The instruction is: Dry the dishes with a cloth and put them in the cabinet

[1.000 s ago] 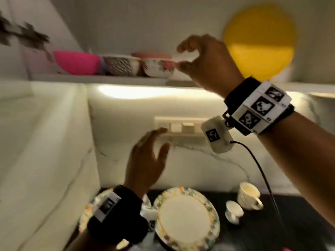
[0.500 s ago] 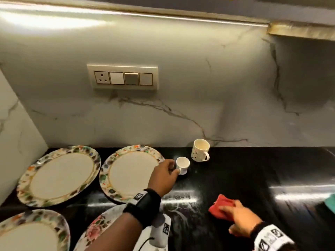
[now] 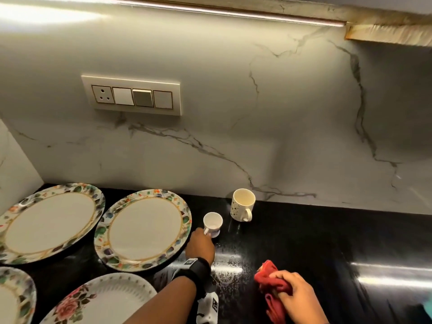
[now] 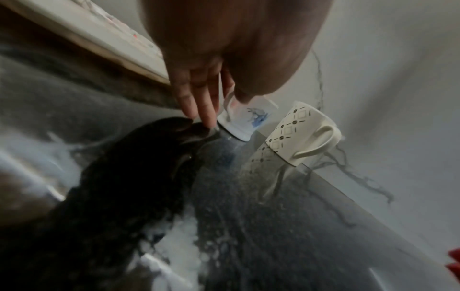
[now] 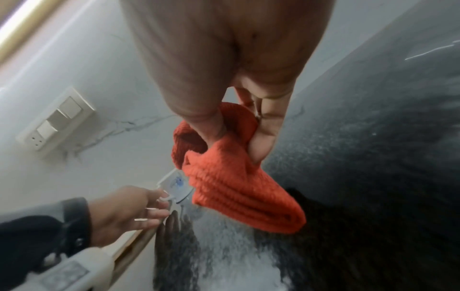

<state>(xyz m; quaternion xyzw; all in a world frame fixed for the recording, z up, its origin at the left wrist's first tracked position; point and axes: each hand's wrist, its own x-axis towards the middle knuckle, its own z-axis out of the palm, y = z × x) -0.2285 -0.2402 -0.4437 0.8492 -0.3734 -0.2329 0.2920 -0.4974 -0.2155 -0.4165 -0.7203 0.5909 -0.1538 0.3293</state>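
A small white cup (image 3: 212, 224) with a blue motif (image 4: 248, 120) stands on the black counter (image 3: 304, 242). My left hand (image 3: 205, 233) pinches its handle, thumb on top and fingers beside it (image 4: 199, 106). A taller cream mug (image 3: 243, 204) with a diamond pattern (image 4: 301, 133) stands just behind and to the right, untouched. My right hand (image 3: 292, 291) grips a bunched red cloth (image 3: 271, 281) near the counter's front; the right wrist view shows the cloth (image 5: 231, 177) between thumb and fingers, with the cup (image 5: 176, 183) behind it.
Several floral-rimmed plates lie to the left: one (image 3: 46, 220) by the side wall, one (image 3: 142, 228) beside the cup, others (image 3: 100, 298) at the front. A switch panel (image 3: 131, 95) is on the marble wall. Water spots mark the counter between my hands.
A second ago both hands were raised at the cabinet shelf. They came down: the left took the small cup's handle, the right grasped the red cloth. Little has moved in the last half second.
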